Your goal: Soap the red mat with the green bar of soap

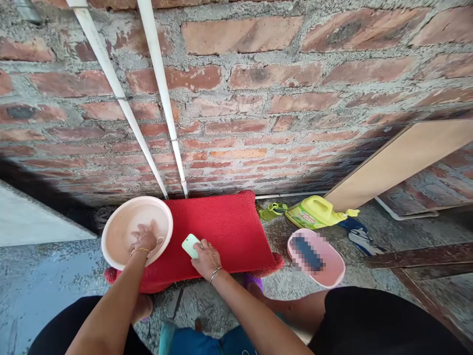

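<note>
My left hand (145,239) is dipped in a pale pink basin (111,251) of cloudy water, fingers spread and nothing visible in them. The basin overlaps the left end of a wet-looking red mat (229,222), which lies over a low support hidden beneath it. Near the mat's front edge, my right hand (207,259) is closed round the right end of a pale green, rounded slab (190,245), apparently a scrub brush. Its underside, towards the mat, is hidden.
Right of the mat are a green bottle (273,211), a yellow detergent jug (314,212), a pink tub (332,271) with blurred contents and a blue-and-white shoe (362,239). A board (402,158) leans against the brick wall (244,98). White pipes (162,84) run down it.
</note>
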The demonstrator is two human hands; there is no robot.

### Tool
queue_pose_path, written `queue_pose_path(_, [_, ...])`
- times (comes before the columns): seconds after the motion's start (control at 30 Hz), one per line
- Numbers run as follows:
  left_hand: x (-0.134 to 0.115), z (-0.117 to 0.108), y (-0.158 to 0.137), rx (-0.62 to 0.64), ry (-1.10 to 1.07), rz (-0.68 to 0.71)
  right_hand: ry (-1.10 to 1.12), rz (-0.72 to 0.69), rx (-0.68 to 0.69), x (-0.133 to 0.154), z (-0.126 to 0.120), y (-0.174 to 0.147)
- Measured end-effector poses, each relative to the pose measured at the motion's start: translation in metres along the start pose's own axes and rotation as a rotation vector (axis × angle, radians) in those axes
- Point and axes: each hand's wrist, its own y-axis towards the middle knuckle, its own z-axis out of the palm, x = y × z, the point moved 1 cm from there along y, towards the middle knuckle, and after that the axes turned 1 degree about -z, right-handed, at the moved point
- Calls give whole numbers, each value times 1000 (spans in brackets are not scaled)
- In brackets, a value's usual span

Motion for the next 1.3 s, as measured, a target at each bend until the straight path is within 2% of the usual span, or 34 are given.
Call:
queue_pose_path(0.1, [1,1,0,-17,0,3,-20,72,37,-14,-9,3])
queue_pose_path(0.23, [0,-1,-3,-11,20,-7,-6,305,-40,-89,-37,-12])
queue_pose_path(0.37, [-3,-5,-6,11,19,-17,50,651,-164,-171,-61,-43])
queue_pose_path(0.47, [-5,-8,-7,12,1,-16,56,859,-220,-198,-70,-56])
queue_pose_path(0.53, [-5,-9,-8,22,-4,-22,75,842,-255,-191,-70,-51])
queue_pose_path(0.6, [-5,-9,-8,30,-4,-28,113,726,-265,-164,-66,-33])
queue_pose_path(0.83, [-6,-7,-6,37,-47,-21,181,344,-96,-9,-33,70])
queue_pose_path(0.9, [-7,-6,-3,34,-51,-33,156,255,-44,25,-23,91])
queue_pose_path(0.97, [-8,-5,0,42,-49,-42,107,176,-8,45,-16,104])
queue_pose_path(1.03, [-8,-5,2,54,-42,-52,61,109,19,49,-15,110])
queue_pose_path(1.13, [-9,-4,4,62,-46,-66,21,80,36,30,-25,111])
queue_pose_path(1.3, [-9,-1,4,23,-37,-35,2,283,0,-21,-54,104])
